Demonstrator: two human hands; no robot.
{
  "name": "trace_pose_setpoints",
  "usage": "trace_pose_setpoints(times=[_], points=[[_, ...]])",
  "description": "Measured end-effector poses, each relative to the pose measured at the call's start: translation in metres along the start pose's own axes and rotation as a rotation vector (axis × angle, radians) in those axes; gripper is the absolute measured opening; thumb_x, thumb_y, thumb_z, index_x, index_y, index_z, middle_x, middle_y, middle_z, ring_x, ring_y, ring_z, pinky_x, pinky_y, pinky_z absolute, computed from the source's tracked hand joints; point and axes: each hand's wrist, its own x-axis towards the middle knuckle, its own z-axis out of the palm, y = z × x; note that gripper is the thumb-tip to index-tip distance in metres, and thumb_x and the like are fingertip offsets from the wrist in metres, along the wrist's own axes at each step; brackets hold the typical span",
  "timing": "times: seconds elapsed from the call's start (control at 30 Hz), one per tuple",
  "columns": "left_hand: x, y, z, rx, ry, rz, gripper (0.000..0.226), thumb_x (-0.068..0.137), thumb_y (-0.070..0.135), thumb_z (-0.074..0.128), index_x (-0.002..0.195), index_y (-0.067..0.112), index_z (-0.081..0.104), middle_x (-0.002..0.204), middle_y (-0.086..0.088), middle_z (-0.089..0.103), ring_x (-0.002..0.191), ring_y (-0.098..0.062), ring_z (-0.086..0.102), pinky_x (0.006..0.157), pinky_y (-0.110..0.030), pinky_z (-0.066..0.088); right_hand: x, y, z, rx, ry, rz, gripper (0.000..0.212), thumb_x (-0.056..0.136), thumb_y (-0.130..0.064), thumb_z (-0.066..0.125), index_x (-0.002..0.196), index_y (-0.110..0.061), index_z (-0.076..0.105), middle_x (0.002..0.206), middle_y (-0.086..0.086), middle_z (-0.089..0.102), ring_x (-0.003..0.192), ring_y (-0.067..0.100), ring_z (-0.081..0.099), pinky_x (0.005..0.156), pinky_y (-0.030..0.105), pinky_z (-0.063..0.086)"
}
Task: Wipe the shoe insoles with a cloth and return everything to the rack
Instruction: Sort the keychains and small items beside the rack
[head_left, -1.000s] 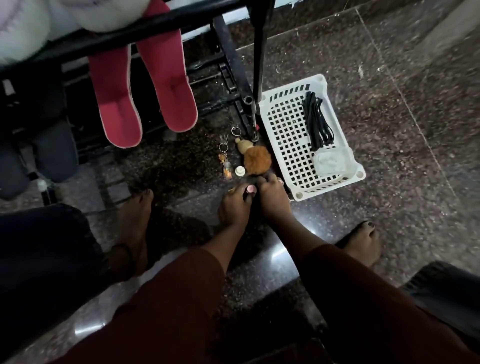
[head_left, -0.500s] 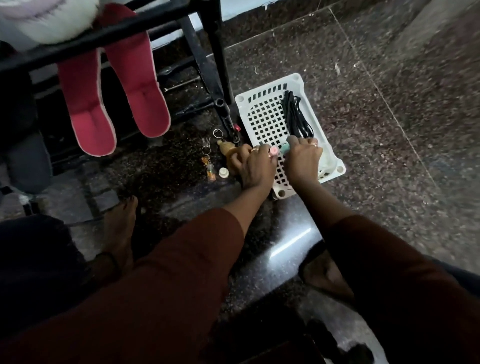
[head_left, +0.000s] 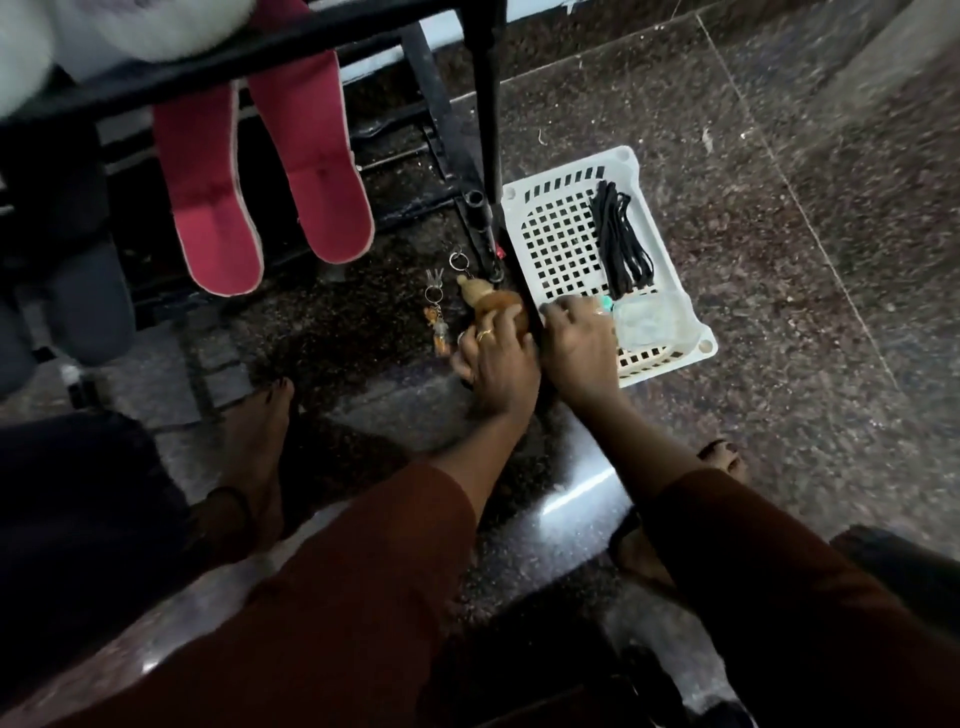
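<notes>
Dark granite floor (head_left: 831, 270), left hand (head_left: 498, 364) curled round furry keyring (head_left: 496, 302), right hand (head_left: 579, 345) over white basket (head_left: 621, 156), grip unclear

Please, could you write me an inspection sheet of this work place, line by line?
Surface: dark granite floor, glossy, a few specks.
Job's things: red slippers stick out from the black rack; no cloth seen.
Clutter: white basket holding black laces and a clear pouch; keys and a fur keychain on the floor.
Hands: left hand lies over the keychain; right hand is inside the basket; grips unclear.
Cables: nothing seen.
Surroundings: bare feet; grey shoes at left.
</notes>
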Motion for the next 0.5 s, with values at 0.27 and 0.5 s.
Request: trace_pose_setpoints(times=[0.27,0.5], points=[[-0.003,-0.078,-0.023,0.009,0.061,-0.215,0.036,0.091,0.018,0.051,0.127,0.024,0.053,0.137,-0.002,0.048,0.13,-0.028,0.035,0.104,-0.049,0.023,0.016,-0.083,0.046,0.077,-0.6,0.195,0.039,0.091,-0.015,0.052,0.128,-0.011,0.042,0.112,0.019,0.057,0.103,0.036,0.059,0.075,0.041,0.049],[0.008,-0.088,-0.033,-0.022,0.033,-0.191,0.039,0.087,0.013,0.053,0.125,0.023,0.053,0.134,-0.001,0.049,0.127,-0.028,0.035,0.104,-0.048,0.025,0.016,-0.082,0.044,0.119,-0.565,0.236,0.026,0.09,-0.012,0.05,0.115,-0.004,0.054,0.105,0.023,0.062,0.098,0.038,0.06,0.077,0.041,0.049]])
